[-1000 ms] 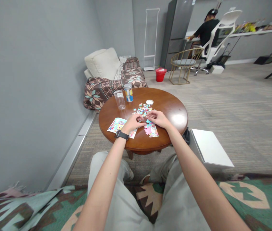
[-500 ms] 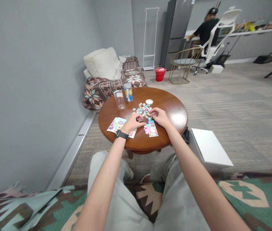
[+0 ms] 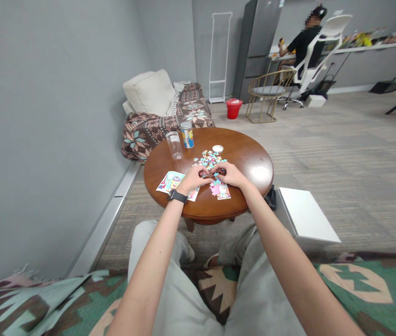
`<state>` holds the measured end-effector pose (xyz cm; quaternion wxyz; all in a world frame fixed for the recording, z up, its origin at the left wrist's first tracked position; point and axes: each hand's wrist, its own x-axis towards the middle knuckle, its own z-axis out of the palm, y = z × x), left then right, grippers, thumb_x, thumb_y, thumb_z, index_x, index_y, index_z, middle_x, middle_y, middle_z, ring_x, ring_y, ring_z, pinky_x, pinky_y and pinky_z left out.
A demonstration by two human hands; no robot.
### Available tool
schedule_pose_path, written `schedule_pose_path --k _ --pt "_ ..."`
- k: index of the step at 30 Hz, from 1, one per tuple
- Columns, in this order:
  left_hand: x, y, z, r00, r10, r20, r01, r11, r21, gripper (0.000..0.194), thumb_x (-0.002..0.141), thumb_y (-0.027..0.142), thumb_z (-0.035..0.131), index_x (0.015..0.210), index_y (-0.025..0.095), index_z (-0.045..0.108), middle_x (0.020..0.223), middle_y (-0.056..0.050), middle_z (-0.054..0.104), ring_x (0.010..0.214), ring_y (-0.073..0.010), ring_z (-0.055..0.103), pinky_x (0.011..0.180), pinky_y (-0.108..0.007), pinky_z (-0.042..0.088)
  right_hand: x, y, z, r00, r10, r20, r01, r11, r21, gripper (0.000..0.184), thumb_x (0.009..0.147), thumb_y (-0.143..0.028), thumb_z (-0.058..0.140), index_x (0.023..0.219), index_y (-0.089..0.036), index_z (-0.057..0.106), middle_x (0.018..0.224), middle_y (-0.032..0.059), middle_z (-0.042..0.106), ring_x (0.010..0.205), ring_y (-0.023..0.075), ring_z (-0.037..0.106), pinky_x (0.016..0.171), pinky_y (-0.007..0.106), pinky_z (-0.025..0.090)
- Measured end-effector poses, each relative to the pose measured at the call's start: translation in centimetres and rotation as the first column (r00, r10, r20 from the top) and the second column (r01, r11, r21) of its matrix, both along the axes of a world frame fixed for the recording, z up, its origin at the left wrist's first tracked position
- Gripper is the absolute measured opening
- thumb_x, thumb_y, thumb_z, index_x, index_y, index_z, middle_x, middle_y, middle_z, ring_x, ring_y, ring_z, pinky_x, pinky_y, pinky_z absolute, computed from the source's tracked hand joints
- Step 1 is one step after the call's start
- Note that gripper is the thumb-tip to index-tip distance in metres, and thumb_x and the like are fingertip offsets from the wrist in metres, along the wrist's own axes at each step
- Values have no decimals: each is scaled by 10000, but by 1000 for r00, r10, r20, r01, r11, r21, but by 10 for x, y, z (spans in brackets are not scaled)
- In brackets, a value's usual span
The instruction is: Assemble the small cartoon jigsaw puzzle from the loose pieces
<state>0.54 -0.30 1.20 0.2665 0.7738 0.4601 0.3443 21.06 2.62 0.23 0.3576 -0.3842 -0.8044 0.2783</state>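
Observation:
Loose jigsaw pieces (image 3: 210,158) lie in a heap on the round wooden table (image 3: 246,144). Closer to me is a partly joined jigsaw puzzle (image 3: 221,190) with pink and white cartoon parts. My left hand (image 3: 198,178) rests at its upper left, fingers curved and apart from the thumb, nothing visible in them. Over the puzzle's top edge is my right hand (image 3: 231,175), fingers bent, a gap showing between thumb and fingers. Its fingertips are close to blue pieces, and whether they touch one is too small to tell. Under my left wrist lies a cartoon picture sheet (image 3: 170,182), partly covered.
A clear plastic jar (image 3: 174,145), a printed can (image 3: 187,135) and a round white lid (image 3: 218,149) stand toward the table's back. A white box (image 3: 308,214) is on the floor at right. Beyond are a red bin (image 3: 233,108), a gold chair (image 3: 269,91) and a seated person (image 3: 306,46).
My right hand first moved up and slightly right toward the loose pieces, then came back down toward the puzzle's top edge. The left hand stayed in place. The seated person raised a hand.

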Motion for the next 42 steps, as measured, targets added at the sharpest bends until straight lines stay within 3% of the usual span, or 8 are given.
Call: schedule_pose_path --k 6,12,21,31,33,35,38,42 --pt "-1 0 -1 1000 7 -11 -7 1000 13 202 707 286 797 814 182 660 890 -13 674 868 -191 627 813 -308 468 0 1 -3 999 -28 -30 28 1000 -3 240 658 -108 627 845 -199 748 890 30 746 811 189 650 790 309 517" --pt "-1 -1 0 1000 16 -5 -15 1000 11 187 709 283 784 786 184 645 866 -8 663 836 -181 614 791 -299 470 0 5 -5 973 -120 -199 101 990 -101 118 717 -207 657 816 -188 719 828 39 741 742 180 649 777 328 528" --pt "0 -2 1 1000 19 -7 -19 1000 -6 171 746 317 766 806 184 676 876 -18 681 845 -183 621 795 -300 478 -2 4 -5 920 -119 -374 34 973 -226 150 696 -317 722 772 -199 668 823 45 733 768 204 702 783 355 575" --pt "2 0 3 998 -19 -68 24 998 64 116 882 244 581 816 187 656 887 -39 677 870 -192 603 853 -317 470 -2 0 -5 929 -32 -369 -88 949 -303 267 662 -375 800 821 -198 678 854 59 749 759 220 719 752 377 595" --pt "3 0 3 999 20 -48 -18 999 47 99 874 219 563 804 185 624 852 -26 654 830 -178 586 811 -299 459 -1 2 -6 922 -90 -375 -4 970 -242 239 723 -406 739 833 -204 674 864 66 746 791 229 712 783 388 583" --pt "3 -1 4 997 80 -23 -80 997 24 103 872 210 537 783 187 583 810 -10 627 781 -163 561 763 -284 441 1 5 -8 897 -242 -370 201 969 -146 185 790 -384 637 831 -206 667 885 76 739 830 236 696 832 403 561" --pt "3 -3 7 983 181 11 -181 983 15 117 861 199 500 746 195 522 754 13 585 729 -146 524 707 -271 407 6 11 -13 810 -487 -326 497 866 -56 177 812 -261 499 835 -201 663 933 94 728 895 248 668 906 419 518" --pt "1 -4 8 967 253 30 -254 967 33 108 812 178 499 709 200 478 704 31 548 700 -134 503 679 -265 380 9 12 -18 778 -583 -234 590 806 -49 211 749 -161 463 824 -195 658 918 108 712 893 257 640 917 415 498"
